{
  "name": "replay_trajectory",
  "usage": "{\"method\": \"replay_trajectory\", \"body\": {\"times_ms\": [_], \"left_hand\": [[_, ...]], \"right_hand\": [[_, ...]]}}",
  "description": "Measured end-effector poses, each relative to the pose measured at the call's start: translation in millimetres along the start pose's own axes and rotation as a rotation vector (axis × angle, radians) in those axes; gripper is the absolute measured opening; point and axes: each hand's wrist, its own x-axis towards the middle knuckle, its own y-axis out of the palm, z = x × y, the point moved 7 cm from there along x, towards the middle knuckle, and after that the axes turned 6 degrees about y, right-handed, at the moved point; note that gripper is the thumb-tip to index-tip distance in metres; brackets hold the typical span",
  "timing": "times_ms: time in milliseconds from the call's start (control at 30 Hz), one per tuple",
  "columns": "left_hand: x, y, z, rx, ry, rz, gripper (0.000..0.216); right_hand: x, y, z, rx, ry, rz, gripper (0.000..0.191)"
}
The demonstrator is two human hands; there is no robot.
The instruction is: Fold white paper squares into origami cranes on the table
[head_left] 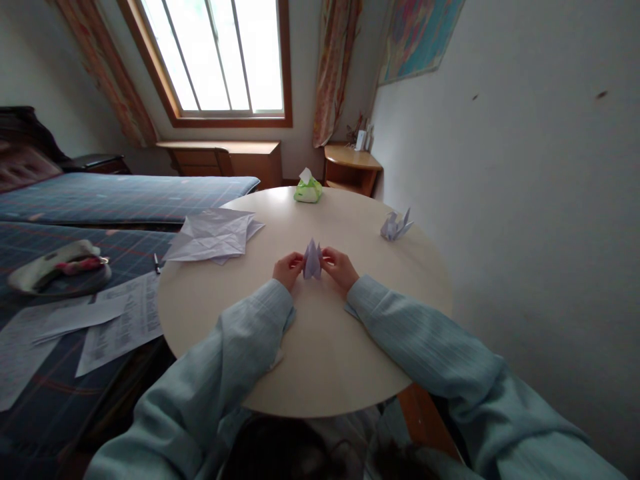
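A small folded piece of pale lilac-white paper (313, 260), with pointed tips, stands between my hands over the middle of the round white table (320, 360). My left hand (289, 269) pinches its left side with the fingertips. On the other side, my right hand (339, 267) pinches its right edge. Both thumbs are partly hidden. A finished-looking folded paper bird (395, 225) sits farther back at the right of the table, apart from my hands.
Creased paper sheets (215, 235) lie at the table's left edge. A green tissue pack (308, 188) stands at the back. Left of the table is a bed with printed papers (125, 320), a pen (157, 263) and a bag (60, 267). A wall (525, 200) rises at the right.
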Motion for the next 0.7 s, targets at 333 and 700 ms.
{"method": "replay_trajectory", "body": {"times_ms": [333,700], "left_hand": [[-4,-15,-26,0.165,0.209,-0.189,0.019],[-8,2,-30,0.237,0.271,-0.009,0.029]], "right_hand": [[0,-16,0,-0.106,0.047,-0.184,0.013],[-3,-13,7,-0.119,0.022,-0.155,0.009]]}}
